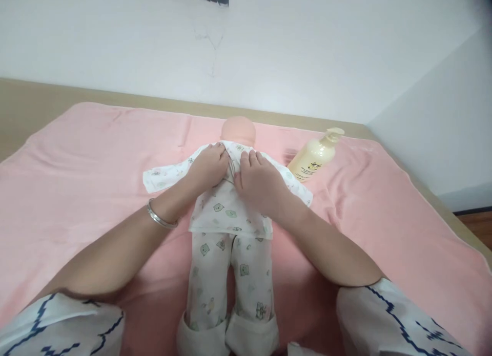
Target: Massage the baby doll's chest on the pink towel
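Observation:
A baby doll lies on its back, its bare head away from me. It is dressed in a white printed baby shirt with the sleeves spread out and matching printed trousers. My left hand, a silver bangle on its wrist, is closed on the shirt's front just below the collar. Beside it my right hand bends its fingers over the other side of the same opening, holding the cloth. The fabric is creased between the two hands. My fingers partly cover what they grip.
A pink blanket with some wrinkles lies under the doll. Right of the doll's shoulder, a pale yellow pump bottle leans at a tilt in the picture. A wooden edge runs along the white wall behind.

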The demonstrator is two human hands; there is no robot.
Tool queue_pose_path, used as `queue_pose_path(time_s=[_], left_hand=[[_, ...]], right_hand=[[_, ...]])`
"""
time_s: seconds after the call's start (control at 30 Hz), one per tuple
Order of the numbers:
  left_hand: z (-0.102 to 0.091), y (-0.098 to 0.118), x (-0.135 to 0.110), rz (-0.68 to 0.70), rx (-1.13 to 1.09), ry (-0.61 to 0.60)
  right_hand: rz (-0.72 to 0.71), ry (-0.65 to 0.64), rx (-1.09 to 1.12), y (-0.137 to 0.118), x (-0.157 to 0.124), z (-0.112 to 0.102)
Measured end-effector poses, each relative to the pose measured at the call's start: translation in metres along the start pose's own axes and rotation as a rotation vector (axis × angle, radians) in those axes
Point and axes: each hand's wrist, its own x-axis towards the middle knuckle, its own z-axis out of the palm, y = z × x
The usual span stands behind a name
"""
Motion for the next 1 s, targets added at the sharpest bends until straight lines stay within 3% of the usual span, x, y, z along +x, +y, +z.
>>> queue_pose_path(time_s=[0.07,0.23,0.37,0.5,0.6,0.7,0.83,1.0], left_hand=[[0.005,-0.001,-0.001,0.027,0.055,0.031],[0.002,0.021,-0.029,0.307,0.264,0.000],[-0.010,0.025,-0.033,0.226,0.161,-0.045],[-0.007,0.008,-0.011,0.160,0.082,-0.087],[0.007,0.000,-0.001,0.084,0.055,0.017],[0.021,-0.002,-0.002,0.030,0.013,0.154],[0.031,-0.006,-0.004,0.079,0.004,0.185],[0.037,-0.012,-0.002,0.096,-0.004,0.232]], right_hand=[[0.024,0.000,0.016,-0.002,-0.002,-0.003],[0.100,-0.066,0.179,0.024,0.030,0.000],[0.075,-0.015,0.149,0.032,0.038,0.008],[0.046,0.058,0.064,0.010,0.011,0.011],[0.009,0.114,0.036,-0.005,-0.003,0.009],[0.028,0.083,0.137,-0.002,0.005,0.008],[0.119,0.028,0.257,0.016,0.032,0.014],[0.111,0.105,0.280,0.022,0.040,0.025]])
